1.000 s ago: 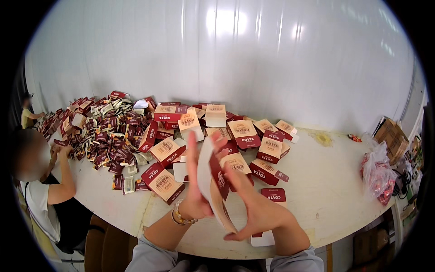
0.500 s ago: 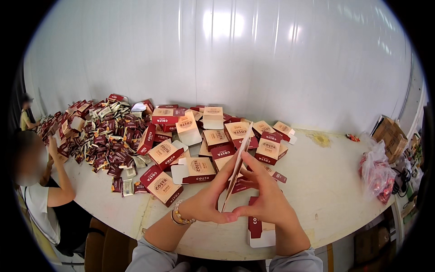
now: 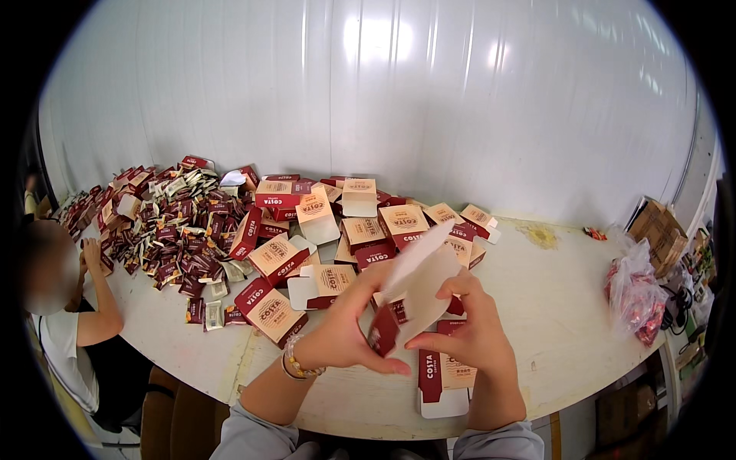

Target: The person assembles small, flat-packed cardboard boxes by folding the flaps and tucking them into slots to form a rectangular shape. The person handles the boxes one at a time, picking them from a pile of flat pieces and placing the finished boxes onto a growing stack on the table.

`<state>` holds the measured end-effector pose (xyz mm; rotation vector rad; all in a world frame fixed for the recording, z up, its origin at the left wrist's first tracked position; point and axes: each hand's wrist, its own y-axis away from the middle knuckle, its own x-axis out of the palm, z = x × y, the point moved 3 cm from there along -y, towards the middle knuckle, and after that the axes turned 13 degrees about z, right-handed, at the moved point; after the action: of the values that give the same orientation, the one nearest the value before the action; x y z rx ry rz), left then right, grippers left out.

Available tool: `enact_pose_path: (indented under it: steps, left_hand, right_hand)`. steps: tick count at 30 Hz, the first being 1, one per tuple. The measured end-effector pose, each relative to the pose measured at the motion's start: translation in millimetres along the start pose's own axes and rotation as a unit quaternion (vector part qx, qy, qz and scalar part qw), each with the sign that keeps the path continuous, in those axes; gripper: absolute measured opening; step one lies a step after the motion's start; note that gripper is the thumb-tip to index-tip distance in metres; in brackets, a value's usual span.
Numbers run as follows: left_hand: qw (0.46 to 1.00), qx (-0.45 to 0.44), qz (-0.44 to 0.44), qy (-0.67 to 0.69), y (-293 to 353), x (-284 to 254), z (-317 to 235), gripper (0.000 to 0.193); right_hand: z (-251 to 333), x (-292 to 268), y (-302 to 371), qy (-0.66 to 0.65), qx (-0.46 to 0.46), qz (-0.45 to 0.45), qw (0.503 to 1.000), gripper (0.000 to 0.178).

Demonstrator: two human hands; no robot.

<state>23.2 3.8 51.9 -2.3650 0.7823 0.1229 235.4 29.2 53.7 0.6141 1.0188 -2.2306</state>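
Both my hands hold one flat maroon-and-tan carton (image 3: 414,295) above the white table (image 3: 567,322), its pale inner side facing me and one flap pointing up. My left hand (image 3: 349,330) grips its lower left edge, with a beaded bracelet on the wrist. Against the carton's right side, my right hand (image 3: 471,330) has its fingers spread. Beneath my right hand another flat carton (image 3: 445,379) lies near the table's front edge.
Several folded maroon-and-tan boxes (image 3: 360,230) crowd the table's middle and back. A heap of small sachets (image 3: 172,226) covers the left. A seated person (image 3: 65,307) works at the left end. A red-filled plastic bag (image 3: 636,287) and cardboard boxes (image 3: 659,230) stand right.
The carton has turned from edge-on to showing its pale inner face, and is opening out between my hands. My hands have shifted slightly right.
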Motion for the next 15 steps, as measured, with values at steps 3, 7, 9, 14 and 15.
enact_pose_path:
  steps: [3,7,9,14,15]
  left_hand:
    - [0.996,-0.025,-0.088,-0.009,3,-10,4,0.085]
    - [0.982,-0.037,-0.181,0.035,5,-11,16,0.063]
    - [0.974,-0.024,-0.215,0.061,7,-10,22,0.062]
    - [0.943,0.185,-0.274,-0.047,-2,3,12,0.072]
    - [0.935,0.213,-0.276,-0.066,-2,4,13,0.073]
  right_hand:
    - [6,6,4,-0.141,-0.084,-0.044,0.985,0.070]
    - [21,12,-1,-0.153,-0.119,-0.079,0.978,0.086]
    - [24,14,-6,-0.217,-0.099,-0.092,0.967,0.083]
    - [17,26,-13,-0.270,-0.075,-0.159,0.947,0.069]
    - [14,28,-14,-0.281,-0.078,-0.171,0.941,0.066]
